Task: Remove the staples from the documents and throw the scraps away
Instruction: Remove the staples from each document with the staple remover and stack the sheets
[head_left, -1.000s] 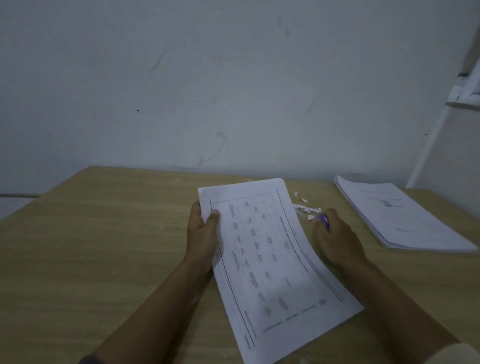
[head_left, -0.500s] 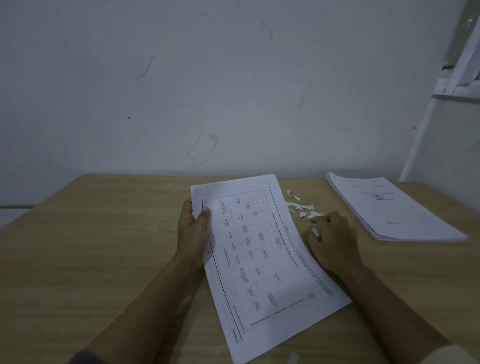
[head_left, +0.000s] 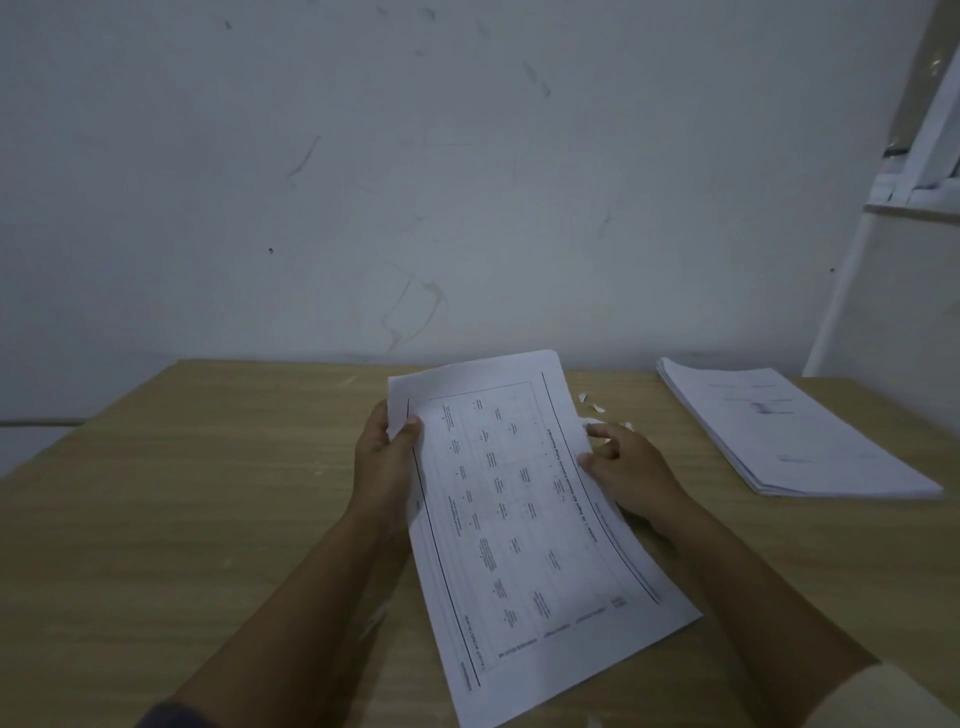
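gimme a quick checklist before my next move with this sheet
1. Left hand grip on the white printed document: ok, thumb on top at its upper left corner.
2. Right hand grip on its right edge: cannot tell, the thumb is at the edge and the fingers are partly hidden.
3. Staple out of the document: cannot tell, too small.
4. White paper scraps off the light wooden table: not ok, they lie just beyond the right hand.
5. Flat stack of white papers clear of both hands: ok.

We log a light wooden table (head_left: 208, 493) set against a scuffed white wall (head_left: 415, 182). A white ledge (head_left: 904, 196) sits upper right.
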